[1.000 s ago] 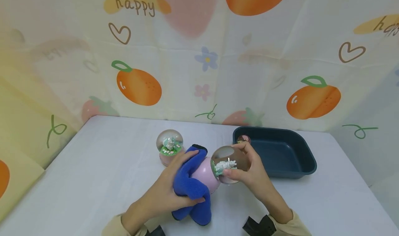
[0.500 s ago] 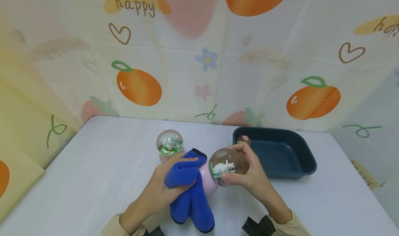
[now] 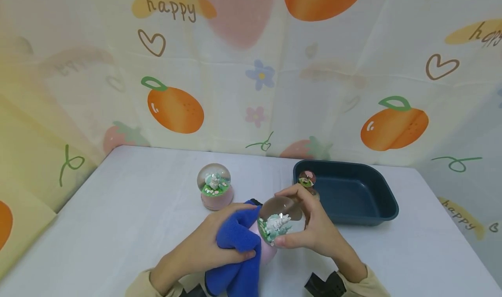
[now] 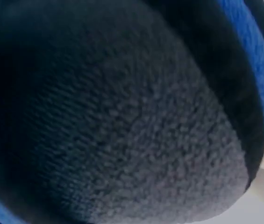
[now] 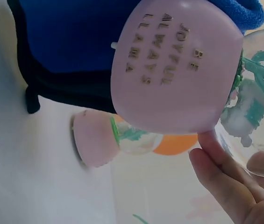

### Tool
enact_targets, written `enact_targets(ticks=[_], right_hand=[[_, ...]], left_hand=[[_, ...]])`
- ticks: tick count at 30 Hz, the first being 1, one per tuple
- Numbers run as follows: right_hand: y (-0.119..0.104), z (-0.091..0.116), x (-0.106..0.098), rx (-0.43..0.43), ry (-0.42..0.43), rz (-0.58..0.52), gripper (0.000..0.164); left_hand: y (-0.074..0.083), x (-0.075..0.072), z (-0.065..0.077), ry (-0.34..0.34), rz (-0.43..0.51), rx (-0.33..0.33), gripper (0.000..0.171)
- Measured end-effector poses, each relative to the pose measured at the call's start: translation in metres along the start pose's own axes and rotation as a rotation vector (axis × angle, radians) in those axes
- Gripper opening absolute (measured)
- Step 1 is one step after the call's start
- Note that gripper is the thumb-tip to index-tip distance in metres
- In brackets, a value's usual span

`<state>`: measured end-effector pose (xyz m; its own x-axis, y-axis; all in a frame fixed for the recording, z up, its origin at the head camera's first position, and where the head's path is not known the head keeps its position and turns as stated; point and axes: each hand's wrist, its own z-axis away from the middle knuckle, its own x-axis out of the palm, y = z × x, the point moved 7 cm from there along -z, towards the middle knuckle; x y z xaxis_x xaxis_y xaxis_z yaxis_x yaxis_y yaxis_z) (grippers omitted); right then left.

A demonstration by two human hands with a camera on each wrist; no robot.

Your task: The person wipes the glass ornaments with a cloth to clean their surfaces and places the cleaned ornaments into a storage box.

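My right hand (image 3: 319, 234) grips the glass ball of a snow globe (image 3: 276, 227), which is tipped on its side with a white and teal figure inside. Its pink base (image 5: 178, 70) carries raised lettering in the right wrist view. A blue cloth with black edging (image 3: 240, 234) is bunched in my left hand (image 3: 208, 240), pressed against the bottom of that base. In the left wrist view a dark fold of the cloth (image 4: 146, 135) covers nearly everything. Behind my left hand a second snow globe (image 3: 214, 186) stands upright on the white table.
A dark blue rectangular tray (image 3: 386, 203) sits at the back right, behind my right hand. A smaller glass ball with something pink and green inside (image 3: 307, 178) shows at its left end. The patterned curtain (image 3: 313, 83) hangs behind the table.
The held globe has come lower and nearer, its figure turned more upright. My right hand moved down and left with it. The cloth has shifted and folded differently over the base.
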<state>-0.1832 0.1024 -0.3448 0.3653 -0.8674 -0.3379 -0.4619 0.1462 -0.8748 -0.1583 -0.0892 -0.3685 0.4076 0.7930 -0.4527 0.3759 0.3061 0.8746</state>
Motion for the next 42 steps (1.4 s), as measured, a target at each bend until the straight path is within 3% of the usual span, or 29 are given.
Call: enact_targets(ticks=[7,10,14,18,23,31,33,40,42], right_hand=[[-0.005,0.001,0.004,-0.068,-0.055,-0.020,0.074],[-0.008,0.001,0.007,-0.087,-0.083,-0.053,0.076],[-0.012,0.003,0.011,-0.133,-0.125,-0.097,0.075],[-0.014,0.004,0.012,-0.177,-0.135,-0.110,0.072],[-0.012,0.004,0.011,-0.169,-0.124,-0.136,0.070],[-0.014,0.002,0.009,-0.204,-0.129,-0.181,0.069],[-0.014,0.002,0.009,-0.225,-0.133,-0.211,0.068],[-0.021,0.003,0.011,-0.330,-0.185,-0.421,0.062],[-0.022,0.003,0.011,-0.351,-0.198,-0.462,0.061]], left_hand=[[0.006,-0.009,0.000,0.132,0.004,0.158,0.034],[0.004,-0.008,0.000,0.085,0.056,0.115,0.037],[-0.001,-0.001,0.002,-0.057,0.143,0.014,0.050],[-0.001,0.003,0.004,-0.133,0.181,0.021,0.057],[0.000,0.001,0.002,-0.094,0.157,0.066,0.047],[0.004,-0.008,0.003,0.010,0.096,0.067,0.029],[0.004,-0.008,0.003,-0.016,0.140,0.077,0.033],[0.007,0.002,0.005,-0.259,0.342,0.191,0.061],[0.009,0.003,0.006,-0.273,0.349,0.223,0.061]])
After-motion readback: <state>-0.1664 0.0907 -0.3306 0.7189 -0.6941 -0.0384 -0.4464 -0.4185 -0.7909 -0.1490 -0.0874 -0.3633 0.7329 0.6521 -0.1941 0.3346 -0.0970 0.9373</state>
